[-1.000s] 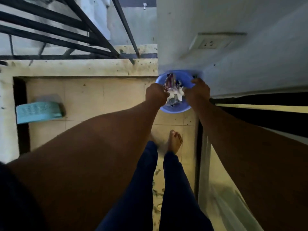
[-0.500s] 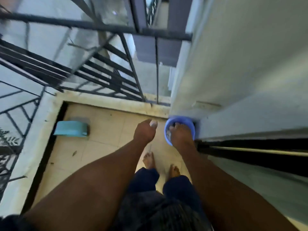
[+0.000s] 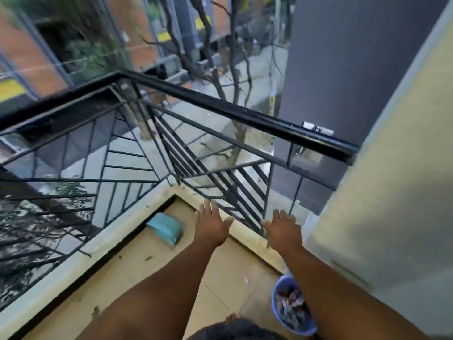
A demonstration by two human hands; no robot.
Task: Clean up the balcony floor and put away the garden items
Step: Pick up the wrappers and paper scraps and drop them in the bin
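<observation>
A blue plastic bowl (image 3: 282, 312) full of scraps and debris sits on the tiled balcony floor (image 3: 171, 271) by the wall at the lower right, partly behind my right forearm. My left hand (image 3: 212, 223) and my right hand (image 3: 282, 227) are both stretched out in front of me with fingers spread, holding nothing, well above the floor and in front of the railing. A light blue dustpan-like plastic item (image 3: 165, 227) lies on the floor in the far corner, left of my left hand.
A black metal railing (image 3: 220, 106) runs around the balcony on a pale concrete kerb (image 3: 247, 238). A cream wall (image 3: 392, 192) stands on the right. A few small leaves (image 3: 148, 258) lie on the tiles. Trees and buildings are beyond.
Both hands have let go of the blue bowl, which now stands on the floor by the wall. My view has risen and my hands are lifted, open, toward the railing.
</observation>
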